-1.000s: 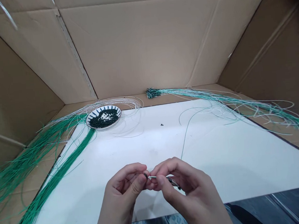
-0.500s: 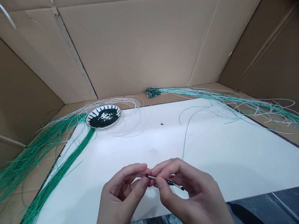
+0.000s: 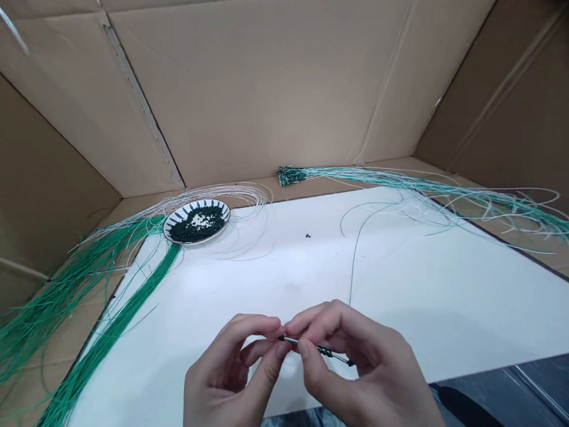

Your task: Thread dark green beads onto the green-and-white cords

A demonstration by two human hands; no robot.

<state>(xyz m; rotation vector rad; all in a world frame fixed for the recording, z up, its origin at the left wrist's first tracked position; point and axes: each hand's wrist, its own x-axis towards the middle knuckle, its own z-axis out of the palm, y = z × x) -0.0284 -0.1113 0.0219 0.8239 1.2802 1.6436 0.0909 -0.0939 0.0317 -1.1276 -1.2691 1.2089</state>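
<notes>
Tan corrugated cardboard enclosure [image 3: 272, 75] around flat white board [image 3: 422, 308]. Long thin green-and-white wire bundles lie left [image 3: 73, 305] and far right [image 3: 361, 177]. Round white ceramic plate with dark blue pattern [image 3: 179, 214], far left, holds dark green beads [image 3: 198, 224]. Near centre, left hand [image 3: 223, 372] and right hand [image 3: 362, 359] hold short thin wire strung with dark beads [image 3: 326, 351], fingers [image 3: 304, 351] pinching it closely from both sides.

The head camera is looking forward and down from the person's head, facing the far wall of a cardboard box [image 3: 272, 75]. It is framing the left hand [image 3: 228, 371] and right hand [image 3: 362, 366] close up along the near edge, while a white sheet [image 3: 436, 300] is stretching away toward that wall.
</notes>
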